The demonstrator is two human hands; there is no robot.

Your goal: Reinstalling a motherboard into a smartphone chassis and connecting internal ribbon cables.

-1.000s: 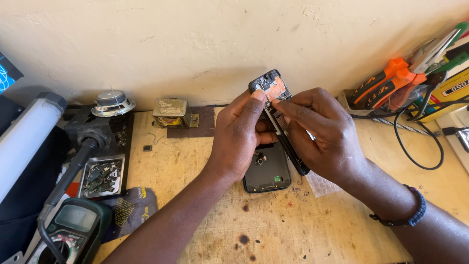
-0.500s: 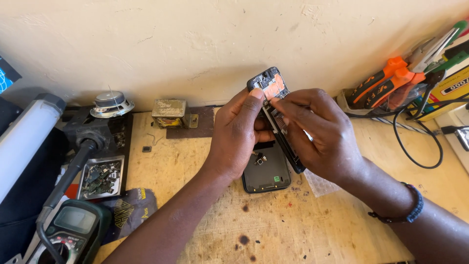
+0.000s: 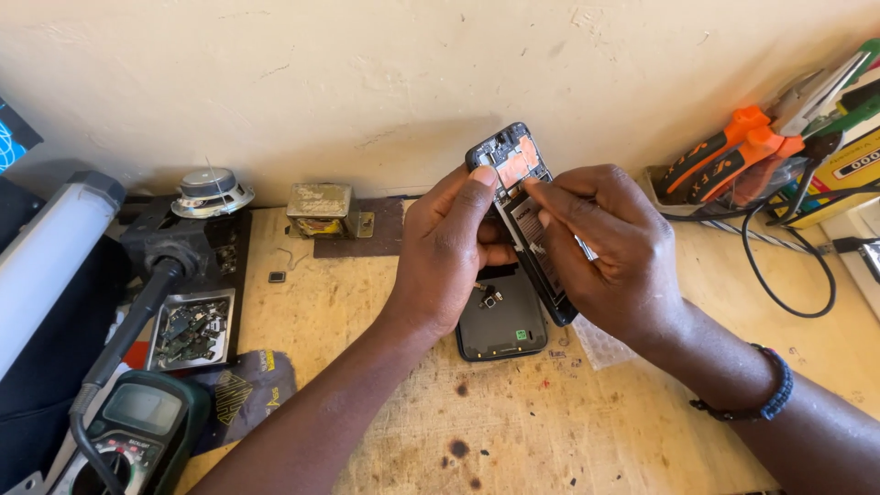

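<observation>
The opened phone (image 3: 524,215) is held up off the worktop (image 3: 385,394), near its back edge and tilted so the bare circuit side faces the person. The left hand (image 3: 454,252) closes around its lower left side, thumb pressed flat near the top of the frame; the right hand (image 3: 600,247) pinches in on the exposed middle with thumb and forefinger, and I cannot tell whether a small tool sits between them. The phone looks light and stiff but thin, and with the cover off its boards and copper shield seem easy to damage, so the rigid outer edges look like the safest place to hold. Its black back cover (image 3: 501,316) lies flat on the worktop just beneath the hands.
</observation>
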